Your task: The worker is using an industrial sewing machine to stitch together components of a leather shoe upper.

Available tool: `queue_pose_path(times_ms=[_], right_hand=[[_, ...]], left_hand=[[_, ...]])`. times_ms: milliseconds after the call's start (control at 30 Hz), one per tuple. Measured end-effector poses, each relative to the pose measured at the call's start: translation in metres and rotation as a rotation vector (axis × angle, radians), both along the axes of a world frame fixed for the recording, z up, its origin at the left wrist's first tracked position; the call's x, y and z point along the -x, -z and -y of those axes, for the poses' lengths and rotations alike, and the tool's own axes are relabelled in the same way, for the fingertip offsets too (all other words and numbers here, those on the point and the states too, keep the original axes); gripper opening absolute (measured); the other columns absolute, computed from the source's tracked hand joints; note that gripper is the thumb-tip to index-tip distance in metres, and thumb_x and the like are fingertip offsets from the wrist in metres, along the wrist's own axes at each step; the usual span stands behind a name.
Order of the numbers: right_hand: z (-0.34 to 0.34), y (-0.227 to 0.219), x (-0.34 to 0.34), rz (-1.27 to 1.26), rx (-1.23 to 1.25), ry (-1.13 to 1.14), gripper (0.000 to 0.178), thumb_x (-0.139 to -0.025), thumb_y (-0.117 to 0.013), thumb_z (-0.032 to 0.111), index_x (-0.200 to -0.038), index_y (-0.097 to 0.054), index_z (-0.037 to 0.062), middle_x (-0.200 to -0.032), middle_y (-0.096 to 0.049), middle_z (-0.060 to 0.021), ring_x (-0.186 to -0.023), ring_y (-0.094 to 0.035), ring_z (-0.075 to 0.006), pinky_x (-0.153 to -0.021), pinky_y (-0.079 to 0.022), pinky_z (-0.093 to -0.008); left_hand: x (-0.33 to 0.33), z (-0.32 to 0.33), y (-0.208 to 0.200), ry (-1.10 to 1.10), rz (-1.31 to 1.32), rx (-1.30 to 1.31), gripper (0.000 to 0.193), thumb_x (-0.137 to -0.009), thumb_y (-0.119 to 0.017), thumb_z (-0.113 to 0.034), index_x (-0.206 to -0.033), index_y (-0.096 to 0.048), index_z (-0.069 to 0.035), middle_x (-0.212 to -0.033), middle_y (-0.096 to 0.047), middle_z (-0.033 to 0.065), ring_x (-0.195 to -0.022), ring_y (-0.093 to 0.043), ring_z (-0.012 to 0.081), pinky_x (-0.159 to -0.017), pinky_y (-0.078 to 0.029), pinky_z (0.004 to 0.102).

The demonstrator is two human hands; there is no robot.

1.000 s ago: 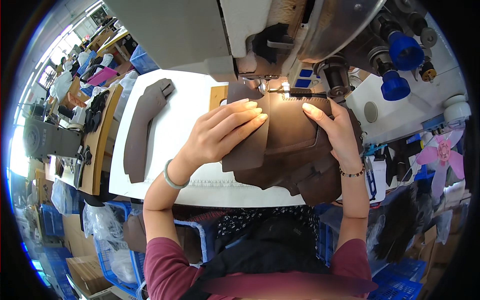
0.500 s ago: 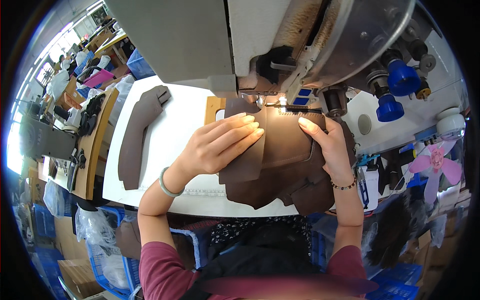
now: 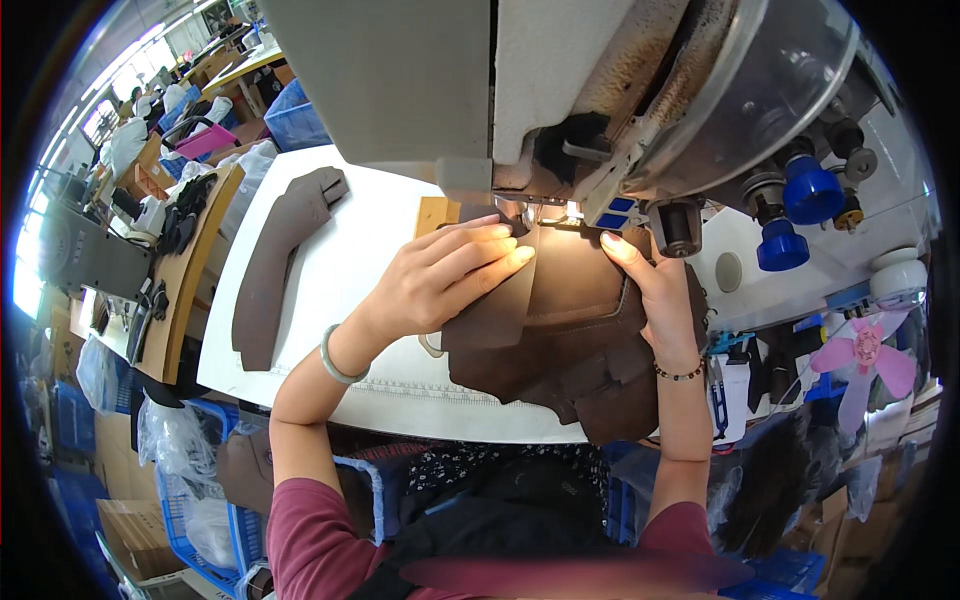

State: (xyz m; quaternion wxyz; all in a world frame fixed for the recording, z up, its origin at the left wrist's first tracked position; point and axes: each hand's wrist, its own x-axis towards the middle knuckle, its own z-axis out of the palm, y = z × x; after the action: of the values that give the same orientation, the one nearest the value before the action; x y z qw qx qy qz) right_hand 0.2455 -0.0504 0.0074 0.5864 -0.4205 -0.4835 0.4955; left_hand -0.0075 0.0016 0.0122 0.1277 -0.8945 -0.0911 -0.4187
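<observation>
A brown leather piece (image 3: 582,285) with a stitched panel lies under the needle area of a sewing machine (image 3: 405,95), where a lamp lights its far edge. My left hand (image 3: 440,278) rests on the left flap, fingers stretched out flat near the presser foot. At the right edge, my right hand (image 3: 662,300) grips the leather, thumb on top and fingers hidden beneath. Loose folds hang toward the table's near edge. The needle tip is too small to make out.
A stack of long brown leather strips (image 3: 275,265) lies left on the white table (image 3: 335,255). Blue tension knobs (image 3: 812,188) jut from the machine. A pink fan (image 3: 866,350) and cutters (image 3: 718,395) stand at right. A blue basket (image 3: 245,540) sits below left.
The leather has shifted slightly under the machine, its near folds lying a little differently. Both hands keep their places on it. The whole view has shifted a little.
</observation>
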Motion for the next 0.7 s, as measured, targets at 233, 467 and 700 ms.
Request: queue_pose_path(times_ms=[233, 467, 700], right_hand=[[-0.002, -0.004, -0.001, -0.004, 0.011, -0.013, 0.019, -0.092, -0.060, 0.013, -0.105, -0.066, 0.0001, -0.098, -0.068, -0.0034, -0.087, -0.060, -0.0064, -0.080, -0.048, -0.0227], [-0.006, -0.002, -0.003, -0.006, 0.044, -0.023, 0.019, -0.093, -0.060, 0.014, -0.106, -0.066, 0.0008, -0.099, -0.068, -0.0029, -0.089, -0.059, -0.0066, -0.081, -0.047, -0.0220], [0.017, 0.016, -0.019, -0.409, 0.093, -0.170, 0.033, -0.096, -0.057, 0.018, -0.124, -0.055, 0.0019, -0.117, -0.063, -0.0063, -0.104, -0.060, -0.0129, -0.089, -0.048, -0.0293]], left_hand=[[-0.002, 0.001, 0.003, -0.035, 0.027, -0.046, 0.036, -0.070, -0.061, -0.010, -0.104, -0.069, 0.000, -0.097, -0.062, 0.0084, -0.096, -0.066, 0.0263, -0.081, -0.058, 0.0345], [-0.002, -0.004, 0.003, -0.010, 0.034, -0.013, 0.033, -0.068, -0.066, -0.012, -0.099, -0.070, 0.000, -0.097, -0.066, 0.0132, -0.094, -0.068, 0.0296, -0.087, -0.058, 0.0416], [-0.002, -0.004, 0.003, 0.017, 0.057, 0.017, 0.033, -0.071, -0.062, -0.008, -0.102, -0.069, 0.001, -0.101, -0.066, 0.0124, -0.103, -0.066, 0.0301, -0.091, -0.056, 0.0396]])
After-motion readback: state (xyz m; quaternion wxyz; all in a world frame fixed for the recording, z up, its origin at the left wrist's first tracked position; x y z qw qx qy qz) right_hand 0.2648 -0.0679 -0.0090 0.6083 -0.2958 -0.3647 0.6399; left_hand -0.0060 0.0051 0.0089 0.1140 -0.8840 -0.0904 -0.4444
